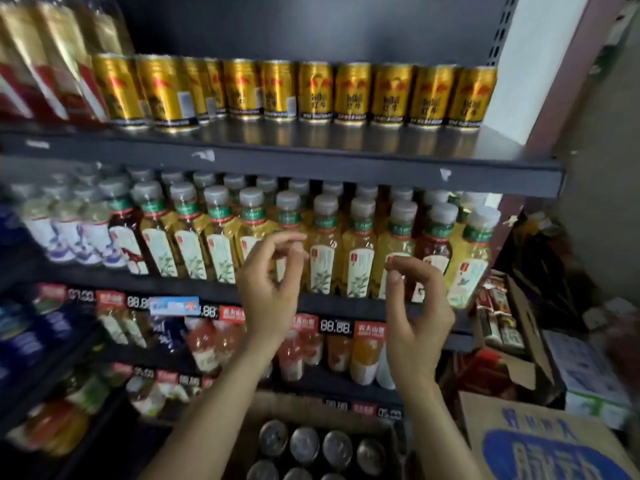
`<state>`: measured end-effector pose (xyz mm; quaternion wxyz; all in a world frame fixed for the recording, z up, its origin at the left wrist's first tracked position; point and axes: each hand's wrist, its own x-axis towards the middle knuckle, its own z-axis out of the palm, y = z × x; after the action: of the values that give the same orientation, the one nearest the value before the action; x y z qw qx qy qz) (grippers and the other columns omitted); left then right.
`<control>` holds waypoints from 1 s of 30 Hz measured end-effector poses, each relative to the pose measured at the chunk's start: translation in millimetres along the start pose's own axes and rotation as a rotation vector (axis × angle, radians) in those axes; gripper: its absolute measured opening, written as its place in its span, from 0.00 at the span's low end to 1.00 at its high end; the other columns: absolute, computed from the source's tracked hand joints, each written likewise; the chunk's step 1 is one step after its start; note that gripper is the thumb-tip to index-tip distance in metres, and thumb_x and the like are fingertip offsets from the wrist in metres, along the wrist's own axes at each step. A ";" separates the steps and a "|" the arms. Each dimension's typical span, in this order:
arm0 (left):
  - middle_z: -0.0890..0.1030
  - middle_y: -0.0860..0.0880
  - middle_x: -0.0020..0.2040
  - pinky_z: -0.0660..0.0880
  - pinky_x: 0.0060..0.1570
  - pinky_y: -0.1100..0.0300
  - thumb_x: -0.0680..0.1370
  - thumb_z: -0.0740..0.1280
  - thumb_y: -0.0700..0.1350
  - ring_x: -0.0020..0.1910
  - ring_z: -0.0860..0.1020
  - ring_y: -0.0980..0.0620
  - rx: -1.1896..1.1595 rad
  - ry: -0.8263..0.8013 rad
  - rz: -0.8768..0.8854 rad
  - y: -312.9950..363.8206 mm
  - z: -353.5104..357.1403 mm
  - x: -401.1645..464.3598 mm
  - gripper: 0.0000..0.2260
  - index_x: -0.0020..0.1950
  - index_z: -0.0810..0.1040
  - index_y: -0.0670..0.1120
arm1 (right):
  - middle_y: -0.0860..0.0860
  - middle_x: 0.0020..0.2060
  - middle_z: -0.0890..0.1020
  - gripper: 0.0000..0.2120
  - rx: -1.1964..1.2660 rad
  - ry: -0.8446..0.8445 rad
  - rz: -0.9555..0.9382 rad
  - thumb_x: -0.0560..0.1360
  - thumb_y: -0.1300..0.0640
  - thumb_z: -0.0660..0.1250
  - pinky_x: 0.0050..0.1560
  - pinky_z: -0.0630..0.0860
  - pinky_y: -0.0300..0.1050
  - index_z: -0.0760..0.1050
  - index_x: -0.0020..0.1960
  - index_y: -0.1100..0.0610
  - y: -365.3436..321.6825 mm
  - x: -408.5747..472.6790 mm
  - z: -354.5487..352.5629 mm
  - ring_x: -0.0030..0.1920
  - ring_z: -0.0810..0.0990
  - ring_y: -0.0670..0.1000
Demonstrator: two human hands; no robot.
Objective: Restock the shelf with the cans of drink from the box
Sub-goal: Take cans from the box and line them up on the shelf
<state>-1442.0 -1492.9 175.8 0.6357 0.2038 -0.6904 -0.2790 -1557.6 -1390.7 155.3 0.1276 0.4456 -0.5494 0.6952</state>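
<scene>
A row of gold cans [313,93] stands along the back of the upper dark shelf [311,161], with bare shelf in front of them. Low in the view sits an open cardboard box [273,407] holding several cans [304,445], seen from their silver tops. My left hand [270,285] and my right hand [414,306] hang in the air in front of the bottle shelf, between the box and the can shelf. Both hold nothing, with fingers loosely curled.
Yellow tea bottles [325,244] fill the shelf below the cans, and price tags [334,325] line its edge. Lower shelves hold orange and red drinks. Another carton with blue print [540,445] and open boxes of goods [502,323] stand at right.
</scene>
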 end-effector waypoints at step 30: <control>0.73 0.47 0.60 0.66 0.58 0.53 0.70 0.70 0.57 0.58 0.72 0.46 1.137 -1.686 -0.311 -165.9 -211.3 -243.6 0.27 0.63 0.67 0.47 | 0.51 0.33 0.80 0.34 -0.791 -1.608 -0.054 0.40 0.47 0.80 0.44 0.75 0.49 0.79 0.44 0.54 72.2 -339.1 124.6 0.37 0.78 0.54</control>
<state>-1218.1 -1490.9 -109.5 -0.2891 0.2997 -0.9082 -0.0427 -1352.5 -1420.5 -149.3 -0.1351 0.7341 -0.6617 -0.0704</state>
